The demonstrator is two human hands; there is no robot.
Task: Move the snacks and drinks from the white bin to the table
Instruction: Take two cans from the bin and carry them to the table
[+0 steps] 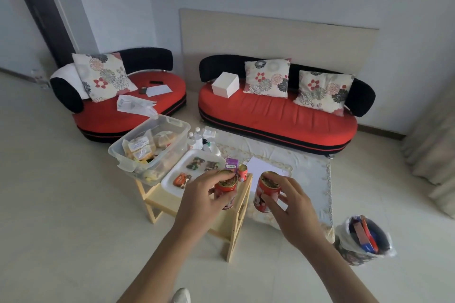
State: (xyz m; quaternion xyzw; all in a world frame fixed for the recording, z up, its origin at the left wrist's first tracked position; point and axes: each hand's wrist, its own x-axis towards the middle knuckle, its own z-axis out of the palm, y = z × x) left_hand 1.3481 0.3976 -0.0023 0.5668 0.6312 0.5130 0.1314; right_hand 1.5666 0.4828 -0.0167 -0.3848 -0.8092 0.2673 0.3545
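Note:
My left hand (200,200) grips a red drink can (225,186) above the near right part of the small wooden table (231,225). My right hand (291,206) holds a second red can (266,192), tilted, just right of the table over the rug. A third red can (242,172) and a purple drink carton (232,165) stand at the table's far right corner. The clear white bin (177,141) sits on the table's far left, with packaged snacks (140,149) inside. A white tray (172,178) beside it carries a few wrapped snacks (182,179).
A pale rug (310,179) lies right of the table with a sheet of paper on it. Bottles (195,139) stand on the floor behind the bin. Two red sofas (278,115) line the back. A lined waste bin (364,241) stands at the right.

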